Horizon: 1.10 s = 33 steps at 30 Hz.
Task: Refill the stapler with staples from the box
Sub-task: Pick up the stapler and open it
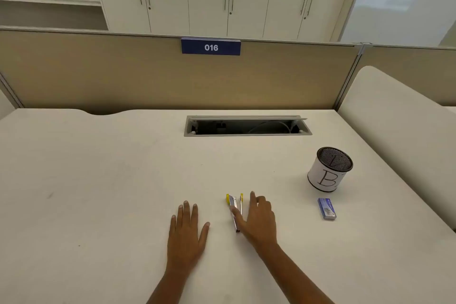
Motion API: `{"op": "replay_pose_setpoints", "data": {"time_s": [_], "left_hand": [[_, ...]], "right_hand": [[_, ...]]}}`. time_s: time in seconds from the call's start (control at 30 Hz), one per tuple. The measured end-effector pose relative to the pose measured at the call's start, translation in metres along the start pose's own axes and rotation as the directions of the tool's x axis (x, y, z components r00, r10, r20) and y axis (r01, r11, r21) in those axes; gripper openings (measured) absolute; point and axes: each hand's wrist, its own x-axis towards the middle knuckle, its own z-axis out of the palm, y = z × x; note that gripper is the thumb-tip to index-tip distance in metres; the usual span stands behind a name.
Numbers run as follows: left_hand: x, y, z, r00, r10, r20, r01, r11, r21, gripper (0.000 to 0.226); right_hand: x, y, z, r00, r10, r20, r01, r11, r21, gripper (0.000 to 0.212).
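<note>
Stapler refilling looks barely begun, judged from how things lie. Starting with the biggest thing, the white desk carries everything, and set into it well beyond the fingertips is a cable tray, lid raised, with dark wiring dimly visible inside. Off past the right hand's little-finger side, well apart, stands a mesh pen cup wrapped in white paper marked with a letter B; only a thin dark line shows through its mesh, and I cannot tell what it is. The left hand lies flat on the desk, fingers spread and gripping nothing, the stapler near its thumb side. The right hand is loosely splayed, its thumb touching or just over the stapler; whether it has a hold yet I cannot tell. The small blue staple box sits nearer than the cup, beyond the right hand's outer fingers, shut as far as can be seen, so its contents are hidden. The yellow-tipped stapler rests between the two hands, swung open into two arms, which suggests the opening step is done. Fetching a strip, loading it and closing appear to remain.
</note>
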Motion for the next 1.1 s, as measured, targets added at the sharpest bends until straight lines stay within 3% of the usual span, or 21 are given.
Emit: {"op": "replay_pose_setpoints", "data": {"time_s": [0.03, 0.07, 0.2, 0.4, 0.5, 0.57, 0.63, 0.7, 0.77, 0.87, 0.93, 0.97, 1.1], "left_hand": [[-0.001, -0.002, 0.002, 0.999, 0.001, -0.035, -0.002, 1.0, -0.017, 0.088], [-0.004, -0.001, -0.002, 0.999, -0.018, 0.032, 0.019, 0.999, -0.029, 0.087], [-0.005, -0.004, 0.002, 0.996, -0.035, -0.084, 0.036, 0.999, 0.007, 0.087], [-0.007, -0.003, -0.001, 0.998, -0.014, 0.056, 0.013, 1.0, 0.021, 0.087], [-0.007, -0.002, 0.0, 1.0, -0.022, 0.0, 0.022, 0.999, 0.025, 0.087], [-0.008, -0.001, 0.0, 0.999, -0.017, -0.048, 0.018, 1.0, 0.014, 0.087], [-0.009, 0.0, -0.002, 0.999, -0.011, -0.045, 0.011, 1.0, 0.003, 0.087], [-0.009, 0.0, -0.002, 0.999, -0.001, -0.051, 0.001, 1.0, 0.0, 0.087], [-0.008, 0.0, -0.002, 0.998, 0.003, -0.062, -0.004, 1.0, -0.015, 0.087], [-0.007, -0.001, 0.0, 0.997, -0.001, -0.072, -0.005, 0.997, -0.079, 0.096], [-0.006, -0.004, 0.008, 0.996, -0.042, -0.08, 0.032, 0.992, -0.12, 0.119], [-0.007, -0.006, 0.012, 0.999, -0.051, -0.014, 0.049, 0.993, -0.112, 0.129], [-0.007, -0.005, 0.007, 0.996, -0.084, -0.001, 0.084, 0.99, -0.115, 0.129]], "right_hand": [[0.001, -0.004, 0.0, 1.0, 0.014, 0.009, -0.014, 1.0, 0.009, 0.076], [0.002, -0.008, 0.001, 1.0, 0.028, 0.012, -0.028, 0.999, 0.022, 0.078], [0.005, -0.02, 0.002, 0.997, 0.034, 0.072, -0.034, 0.999, 0.001, 0.077], [0.008, -0.016, 0.001, 0.993, 0.004, 0.12, -0.011, 0.998, 0.059, 0.038], [0.013, -0.01, -0.007, 0.979, 0.019, 0.202, -0.072, 0.964, 0.257, 0.032], [0.013, -0.004, -0.017, 0.95, 0.068, 0.306, -0.226, 0.824, 0.519, 0.026], [0.01, 0.002, -0.029, 0.888, 0.032, 0.459, -0.409, 0.512, 0.755, 0.015], [0.006, 0.008, -0.037, 0.849, -0.065, 0.524, -0.499, 0.222, 0.837, 0.011], [0.002, 0.014, -0.044, 0.852, -0.136, 0.505, -0.5, 0.074, 0.863, 0.015], [-0.003, 0.019, -0.05, 0.878, -0.182, 0.442, -0.454, -0.024, 0.891, 0.022], [-0.005, 0.02, -0.053, 0.895, -0.182, 0.408, -0.423, -0.051, 0.905, 0.024], [-0.005, 0.021, -0.054, 0.903, -0.173, 0.394, -0.407, -0.049, 0.912, 0.025], [-0.004, 0.021, -0.057, 0.946, -0.133, 0.295, -0.284, 0.096, 0.954, 0.022]]}}
